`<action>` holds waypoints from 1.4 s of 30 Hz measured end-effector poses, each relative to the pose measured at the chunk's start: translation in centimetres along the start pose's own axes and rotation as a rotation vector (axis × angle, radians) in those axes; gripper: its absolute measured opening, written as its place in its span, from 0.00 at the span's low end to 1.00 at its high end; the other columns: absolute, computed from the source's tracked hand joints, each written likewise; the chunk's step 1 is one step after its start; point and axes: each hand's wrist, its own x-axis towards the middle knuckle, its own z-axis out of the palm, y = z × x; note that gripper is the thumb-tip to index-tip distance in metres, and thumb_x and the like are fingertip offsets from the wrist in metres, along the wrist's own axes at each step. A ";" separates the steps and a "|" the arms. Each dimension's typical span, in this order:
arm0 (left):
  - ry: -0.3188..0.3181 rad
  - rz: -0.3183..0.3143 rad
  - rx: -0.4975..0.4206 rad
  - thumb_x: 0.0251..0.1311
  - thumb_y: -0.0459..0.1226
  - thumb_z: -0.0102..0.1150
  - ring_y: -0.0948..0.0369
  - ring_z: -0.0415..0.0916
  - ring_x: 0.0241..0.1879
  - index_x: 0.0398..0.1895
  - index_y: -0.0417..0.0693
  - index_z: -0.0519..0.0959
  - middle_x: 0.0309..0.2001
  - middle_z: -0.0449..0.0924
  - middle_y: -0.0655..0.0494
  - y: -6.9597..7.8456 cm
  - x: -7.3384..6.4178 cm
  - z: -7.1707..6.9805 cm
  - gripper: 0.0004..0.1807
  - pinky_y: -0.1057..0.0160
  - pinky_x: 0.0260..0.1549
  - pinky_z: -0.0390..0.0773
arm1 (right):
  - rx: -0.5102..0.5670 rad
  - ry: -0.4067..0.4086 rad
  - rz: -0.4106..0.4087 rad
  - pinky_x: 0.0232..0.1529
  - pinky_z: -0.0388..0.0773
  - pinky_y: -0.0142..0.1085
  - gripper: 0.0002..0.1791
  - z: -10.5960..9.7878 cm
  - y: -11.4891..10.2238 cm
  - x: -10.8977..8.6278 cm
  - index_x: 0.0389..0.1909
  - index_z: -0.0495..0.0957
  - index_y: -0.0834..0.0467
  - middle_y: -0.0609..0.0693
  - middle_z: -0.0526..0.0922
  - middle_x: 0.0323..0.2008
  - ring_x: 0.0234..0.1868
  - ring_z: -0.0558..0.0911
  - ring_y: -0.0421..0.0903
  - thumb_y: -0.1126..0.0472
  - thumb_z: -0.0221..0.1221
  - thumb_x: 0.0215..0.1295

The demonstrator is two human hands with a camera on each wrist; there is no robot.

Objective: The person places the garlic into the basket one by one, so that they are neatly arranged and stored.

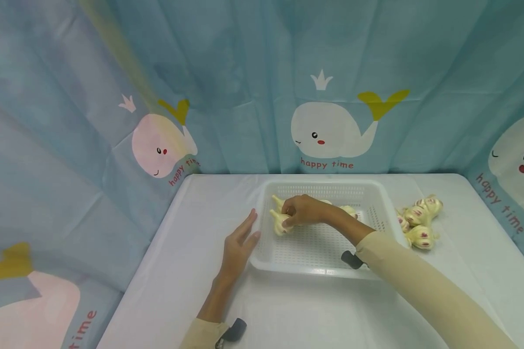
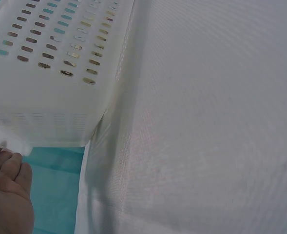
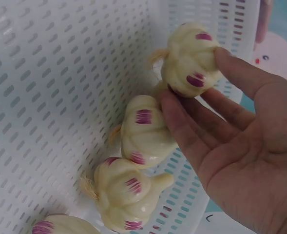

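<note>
A white perforated plastic basket [image 1: 297, 269] sits on the table. Inside its left end, my right hand [image 1: 307, 211] pinches a garlic bulb [image 3: 189, 59] between thumb and fingers. The bulb is cream with purple patches and has a tuft of roots. Against the hand's fingers lies a second garlic bulb [image 3: 145, 131], with a third bulb [image 3: 126, 192] beside it and part of another at the lower edge of the right wrist view. My left hand [image 1: 237, 249] is at the basket's left rim, fingers extended; whether it touches the rim I cannot tell.
Several more garlic bulbs [image 1: 421, 215] lie heaped on the white-covered table [image 1: 179, 261], just right of the basket. A blue curtain [image 1: 244, 72] printed with whales hangs behind the table and along its sides. My right forearm crosses over the basket's right front corner.
</note>
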 end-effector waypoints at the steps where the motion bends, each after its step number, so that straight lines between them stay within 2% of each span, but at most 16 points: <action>1: 0.000 -0.002 0.002 0.76 0.36 0.60 0.65 0.62 0.79 0.77 0.54 0.72 0.78 0.67 0.65 0.0 0.0 0.0 0.28 0.69 0.78 0.60 | -0.005 0.003 0.003 0.49 0.86 0.38 0.14 0.0 0.0 0.0 0.48 0.84 0.59 0.50 0.90 0.42 0.44 0.86 0.43 0.56 0.72 0.67; 4: 0.001 -0.005 0.000 0.77 0.36 0.60 0.65 0.62 0.79 0.77 0.54 0.72 0.78 0.67 0.65 0.1 0.0 -0.1 0.27 0.69 0.78 0.61 | -0.018 0.011 0.004 0.50 0.86 0.39 0.14 0.0 0.0 0.1 0.47 0.84 0.60 0.51 0.90 0.42 0.44 0.85 0.44 0.56 0.72 0.67; 12: -0.006 0.021 -0.040 0.75 0.33 0.60 0.61 0.62 0.79 0.76 0.47 0.72 0.79 0.66 0.59 0.3 0.0 0.0 0.28 0.68 0.78 0.62 | -0.040 -0.002 0.043 0.49 0.85 0.39 0.15 0.4 -0.2 0.1 0.48 0.85 0.60 0.50 0.87 0.42 0.43 0.82 0.44 0.57 0.72 0.67; 20: -0.003 0.038 -0.033 0.75 0.34 0.61 0.60 0.63 0.79 0.76 0.46 0.72 0.79 0.67 0.58 0.4 0.1 0.0 0.28 0.67 0.78 0.62 | -0.076 0.013 0.011 0.47 0.82 0.37 0.12 0.7 0.1 0.3 0.44 0.85 0.59 0.50 0.86 0.40 0.42 0.80 0.45 0.57 0.72 0.65; 23: -0.005 0.035 -0.034 0.76 0.34 0.60 0.61 0.63 0.79 0.76 0.46 0.72 0.79 0.67 0.58 0.4 0.0 0.0 0.27 0.67 0.78 0.62 | -0.081 0.017 0.026 0.46 0.83 0.37 0.12 0.7 0.2 0.3 0.44 0.85 0.58 0.50 0.86 0.41 0.42 0.81 0.45 0.57 0.72 0.65; 29: -0.009 0.020 -0.032 0.76 0.36 0.60 0.62 0.62 0.79 0.77 0.48 0.72 0.79 0.66 0.61 0.4 0.0 0.0 0.28 0.67 0.78 0.61 | -0.072 0.011 0.075 0.49 0.86 0.39 0.15 0.4 0.1 0.3 0.48 0.85 0.58 0.51 0.87 0.46 0.45 0.83 0.46 0.56 0.73 0.66; 38: -0.002 0.033 -0.023 0.76 0.36 0.61 0.61 0.62 0.79 0.77 0.48 0.72 0.79 0.67 0.60 0.3 0.1 0.0 0.28 0.68 0.78 0.61 | -0.054 0.033 0.048 0.56 0.86 0.43 0.17 -0.2 0.1 -0.3 0.50 0.85 0.60 0.53 0.89 0.48 0.51 0.86 0.48 0.56 0.73 0.65; 42: -0.004 0.011 -0.016 0.76 0.36 0.61 0.63 0.62 0.79 0.77 0.50 0.72 0.79 0.66 0.62 0.5 0.0 0.0 0.28 0.68 0.77 0.62 | -0.004 0.039 0.044 0.51 0.88 0.40 0.18 -0.8 -0.2 -0.7 0.52 0.84 0.63 0.53 0.91 0.47 0.49 0.88 0.46 0.59 0.71 0.66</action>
